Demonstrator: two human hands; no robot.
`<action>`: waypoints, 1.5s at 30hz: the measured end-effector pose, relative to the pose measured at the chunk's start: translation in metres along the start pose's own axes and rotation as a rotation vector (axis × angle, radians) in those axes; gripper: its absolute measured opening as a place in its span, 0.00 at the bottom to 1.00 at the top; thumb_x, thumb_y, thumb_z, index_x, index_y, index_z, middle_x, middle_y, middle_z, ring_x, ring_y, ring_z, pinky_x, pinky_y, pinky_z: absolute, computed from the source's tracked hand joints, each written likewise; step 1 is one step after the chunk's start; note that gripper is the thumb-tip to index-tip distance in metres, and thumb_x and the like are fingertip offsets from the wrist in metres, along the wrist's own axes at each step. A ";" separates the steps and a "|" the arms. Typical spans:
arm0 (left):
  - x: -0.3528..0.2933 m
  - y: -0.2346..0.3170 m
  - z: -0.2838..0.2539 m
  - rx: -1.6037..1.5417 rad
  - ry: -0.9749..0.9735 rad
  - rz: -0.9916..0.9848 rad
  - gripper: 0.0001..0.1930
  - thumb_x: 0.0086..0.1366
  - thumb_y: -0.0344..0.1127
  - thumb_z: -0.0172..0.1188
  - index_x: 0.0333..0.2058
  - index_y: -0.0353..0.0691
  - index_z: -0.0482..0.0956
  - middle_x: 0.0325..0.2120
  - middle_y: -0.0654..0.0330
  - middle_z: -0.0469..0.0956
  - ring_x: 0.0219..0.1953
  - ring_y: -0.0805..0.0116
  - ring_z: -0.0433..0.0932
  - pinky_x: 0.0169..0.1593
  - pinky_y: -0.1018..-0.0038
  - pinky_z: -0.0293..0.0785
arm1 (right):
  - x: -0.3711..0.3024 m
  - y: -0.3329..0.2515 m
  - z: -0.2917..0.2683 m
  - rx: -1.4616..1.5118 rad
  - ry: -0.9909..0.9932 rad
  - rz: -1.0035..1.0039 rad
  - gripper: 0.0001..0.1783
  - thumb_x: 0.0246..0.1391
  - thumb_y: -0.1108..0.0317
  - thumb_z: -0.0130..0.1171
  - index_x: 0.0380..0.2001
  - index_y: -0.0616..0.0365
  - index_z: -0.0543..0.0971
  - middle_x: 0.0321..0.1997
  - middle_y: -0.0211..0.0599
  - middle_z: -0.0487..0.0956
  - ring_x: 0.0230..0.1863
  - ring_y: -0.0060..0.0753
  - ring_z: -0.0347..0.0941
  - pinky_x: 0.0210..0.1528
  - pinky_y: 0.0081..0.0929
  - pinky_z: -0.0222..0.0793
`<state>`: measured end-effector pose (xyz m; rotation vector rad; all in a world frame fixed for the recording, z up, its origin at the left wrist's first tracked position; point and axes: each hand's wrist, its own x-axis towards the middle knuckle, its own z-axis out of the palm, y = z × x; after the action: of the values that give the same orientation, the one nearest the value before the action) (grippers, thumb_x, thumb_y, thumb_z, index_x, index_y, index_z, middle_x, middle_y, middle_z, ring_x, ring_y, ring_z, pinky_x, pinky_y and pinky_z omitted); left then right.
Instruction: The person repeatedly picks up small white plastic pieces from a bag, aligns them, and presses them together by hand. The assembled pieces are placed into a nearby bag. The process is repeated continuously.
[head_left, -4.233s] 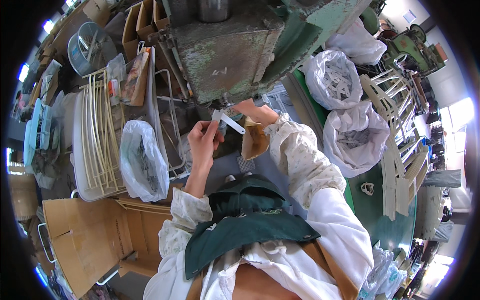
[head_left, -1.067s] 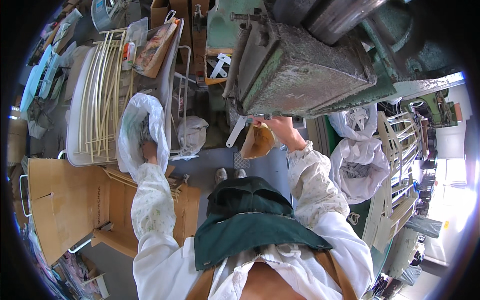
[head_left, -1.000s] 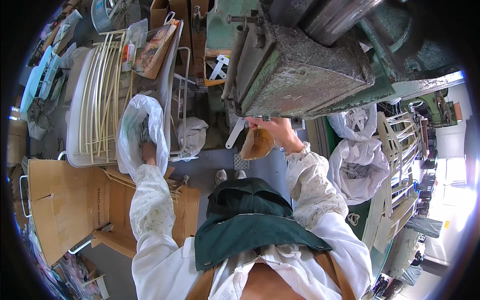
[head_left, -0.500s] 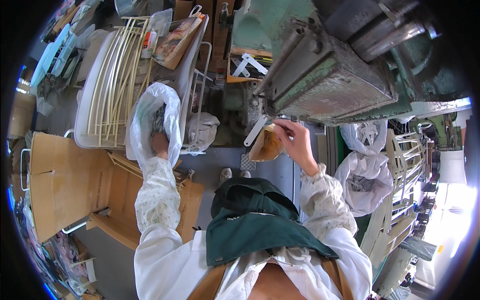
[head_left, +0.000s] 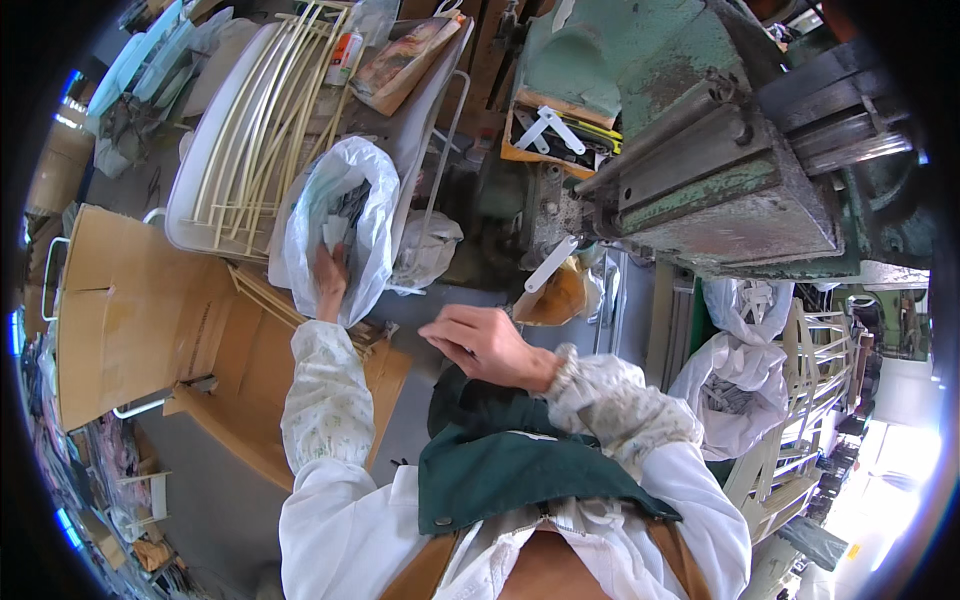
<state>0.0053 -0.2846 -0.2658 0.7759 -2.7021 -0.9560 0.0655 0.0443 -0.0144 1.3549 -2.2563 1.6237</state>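
Note:
My left hand (head_left: 331, 272) reaches into a white plastic bag (head_left: 377, 225) of grey metal strips (head_left: 350, 203). A pale flat metal piece (head_left: 334, 232) shows between its thumb and fingers. In front of my apron, my right hand (head_left: 487, 345) is held in the air with its fingers curled closed. Whatever may be inside them is hidden. Beyond it, a light metal strip with a hole (head_left: 551, 264) sticks out from the green machine (head_left: 720, 215), above a yellow-brown container (head_left: 556, 300).
Left of the bag lies a pale tray (head_left: 185, 205) of long thin rods (head_left: 262, 130). An open cardboard box (head_left: 130, 310) stands nearer. An orange-edged box (head_left: 545, 158) holds strips behind the machine's front. On the right are more white bags (head_left: 770, 375) and a rod rack (head_left: 800, 400).
My right hand has come away from the strip at the machine, moving left and nearer my body, and its fingers have curled. The left hand stays in the bag. The view has shifted.

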 end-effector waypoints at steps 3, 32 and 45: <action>-0.005 0.003 -0.027 -0.349 0.046 -0.032 0.17 0.68 0.44 0.51 0.39 0.31 0.69 0.29 0.47 0.75 0.28 0.51 0.74 0.32 0.63 0.71 | 0.022 0.019 0.024 0.012 -0.059 0.086 0.07 0.49 0.77 0.59 0.33 0.63 0.77 0.28 0.42 0.75 0.28 0.46 0.73 0.29 0.31 0.70; 0.012 0.052 -0.067 -0.492 -0.361 -0.350 0.18 0.68 0.45 0.51 0.39 0.32 0.77 0.28 0.58 0.78 0.27 0.70 0.78 0.25 0.76 0.73 | 0.112 0.124 0.104 0.675 0.392 0.923 0.15 0.58 0.60 0.53 0.34 0.63 0.74 0.20 0.28 0.69 0.20 0.21 0.64 0.24 0.22 0.62; -0.092 0.155 -0.134 -0.927 -1.089 -0.068 0.22 0.70 0.49 0.45 0.42 0.33 0.73 0.26 0.60 0.77 0.28 0.73 0.75 0.31 0.79 0.71 | 0.053 0.050 0.029 0.248 0.050 0.371 0.09 0.55 0.68 0.58 0.33 0.64 0.79 0.33 0.35 0.75 0.33 0.29 0.72 0.37 0.23 0.67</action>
<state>0.0623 -0.2058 -0.0632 0.1098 -2.2641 -2.9542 0.0117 -0.0079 -0.0388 0.9561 -2.4549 2.0836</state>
